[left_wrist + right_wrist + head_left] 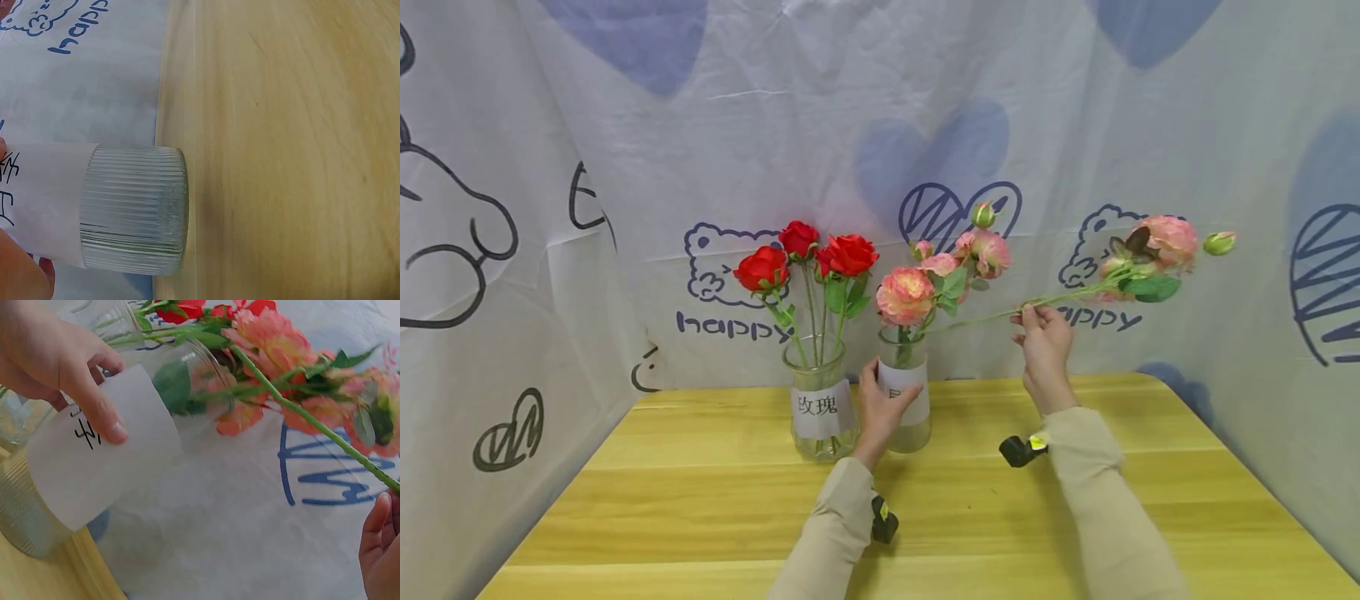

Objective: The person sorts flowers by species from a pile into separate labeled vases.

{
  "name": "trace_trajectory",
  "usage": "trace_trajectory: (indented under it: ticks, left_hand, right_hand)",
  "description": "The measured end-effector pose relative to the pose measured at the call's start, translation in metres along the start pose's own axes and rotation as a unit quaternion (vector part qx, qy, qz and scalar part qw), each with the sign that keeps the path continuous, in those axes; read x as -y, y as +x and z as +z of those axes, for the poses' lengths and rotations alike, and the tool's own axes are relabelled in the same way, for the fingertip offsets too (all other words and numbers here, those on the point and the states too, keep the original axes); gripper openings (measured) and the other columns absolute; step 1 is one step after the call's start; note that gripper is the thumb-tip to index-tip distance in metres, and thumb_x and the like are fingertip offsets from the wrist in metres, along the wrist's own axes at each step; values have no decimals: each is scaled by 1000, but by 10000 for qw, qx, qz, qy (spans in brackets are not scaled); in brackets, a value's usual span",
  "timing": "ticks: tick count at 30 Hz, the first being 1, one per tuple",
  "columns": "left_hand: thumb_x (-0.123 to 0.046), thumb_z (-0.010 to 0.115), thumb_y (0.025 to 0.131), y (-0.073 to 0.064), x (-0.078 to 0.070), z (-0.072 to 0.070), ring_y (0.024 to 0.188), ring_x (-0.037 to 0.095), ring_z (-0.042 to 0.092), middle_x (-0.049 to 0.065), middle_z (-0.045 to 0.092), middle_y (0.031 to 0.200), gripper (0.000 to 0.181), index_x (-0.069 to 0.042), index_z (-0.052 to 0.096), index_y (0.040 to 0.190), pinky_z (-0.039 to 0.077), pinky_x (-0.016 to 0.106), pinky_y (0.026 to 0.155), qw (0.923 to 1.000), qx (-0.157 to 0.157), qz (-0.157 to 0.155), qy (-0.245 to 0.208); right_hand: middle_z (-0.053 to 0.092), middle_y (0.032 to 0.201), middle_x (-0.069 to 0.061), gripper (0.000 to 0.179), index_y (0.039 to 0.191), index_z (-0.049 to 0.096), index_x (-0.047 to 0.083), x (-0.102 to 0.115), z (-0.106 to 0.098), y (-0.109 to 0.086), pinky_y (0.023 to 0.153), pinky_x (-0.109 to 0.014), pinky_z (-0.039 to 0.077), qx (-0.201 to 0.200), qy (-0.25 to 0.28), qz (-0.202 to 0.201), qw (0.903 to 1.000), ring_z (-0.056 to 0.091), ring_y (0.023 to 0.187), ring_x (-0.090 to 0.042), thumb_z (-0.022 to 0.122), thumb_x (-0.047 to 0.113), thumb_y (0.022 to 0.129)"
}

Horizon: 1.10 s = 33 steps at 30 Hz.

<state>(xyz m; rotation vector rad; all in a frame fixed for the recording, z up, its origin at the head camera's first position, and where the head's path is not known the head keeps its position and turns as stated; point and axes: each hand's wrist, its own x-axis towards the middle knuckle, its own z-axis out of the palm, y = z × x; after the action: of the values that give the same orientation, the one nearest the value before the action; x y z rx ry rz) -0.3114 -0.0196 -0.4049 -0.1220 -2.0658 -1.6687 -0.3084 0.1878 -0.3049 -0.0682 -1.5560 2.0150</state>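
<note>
My left hand [880, 410] grips a ribbed glass vase [912, 435] with a white handwritten label, thumb lying across the label. The vase stands upright on the table, and pink blooms [907, 297] with green leaves rise from its mouth. To the right, my right hand [1047, 354] pinches the green stem of another pink flower [1171, 240] between thumb and fingers. This flower lies nearly level, bloom and bud pointing right, its bare stem end close over the vase mouth. In the right wrist view the stem [306, 417] crosses in front of the pink blooms.
Left of the ribbed vase stands a second glass vase [823, 446], labelled 玫瑰, holding several red roses [852, 254]. Both vases sit near the back edge of the wooden table [715, 500]. A printed cloth [775, 142] hangs behind. Black wrist cameras [1019, 451] are strapped to both arms.
</note>
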Motion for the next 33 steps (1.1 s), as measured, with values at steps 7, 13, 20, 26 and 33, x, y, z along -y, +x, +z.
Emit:
trace_trajectory:
  ticks: [7, 13, 20, 26, 33]
  left_hand:
    - [-13, 83, 74, 1, 2, 1, 114, 38, 50, 22, 50, 126, 74, 4, 44, 134, 42, 52, 96, 10000, -8, -17, 4]
    - [-14, 83, 74, 0, 3, 0, 114, 38, 50, 23, 50, 127, 75, 6, 43, 134, 42, 52, 97, 10000, 9, -18, -3]
    - [-14, 83, 74, -1, 1, -1, 113, 38, 51, 22, 51, 125, 74, 4, 44, 134, 42, 52, 96, 10000, 7, 11, 18]
    - [-14, 83, 74, 1, 0, -1, 113, 38, 50, 22, 51, 126, 74, 5, 44, 135, 42, 52, 96, 10000, 24, -10, 17]
    - [-14, 83, 74, 1, 0, 0, 113, 38, 50, 23, 50, 125, 75, 6, 43, 135, 42, 53, 96, 10000, 30, -9, 22]
  right_hand:
    - [60, 84, 3, 13, 104, 56, -6, 3, 15, -5, 54, -13, 45, -1, -395, -319, 9987, 57, 74, -7, 52, 6, 99]
    - [63, 101, -16, 21, 112, 55, -9, 8, 23, -11, 57, -13, 45, 240, -1024, -718, 9919, 57, 80, -12, 52, 7, 100]
    - [65, 96, -22, 19, 109, 57, -10, 13, 33, -16, 57, -13, 43, 389, -1843, -1576, 9694, 56, 76, -14, 55, 6, 98]
    - [63, 92, -21, 17, 105, 59, -9, 20, 42, -22, 64, -23, 44, 735, -2067, -2186, 9509, 59, 85, -27, 58, 5, 96]
    - [63, 87, -19, 13, 99, 61, -7, 17, 50, -25, 67, -31, 45, 1219, -2149, -2409, 9386, 59, 82, -29, 62, 4, 94]
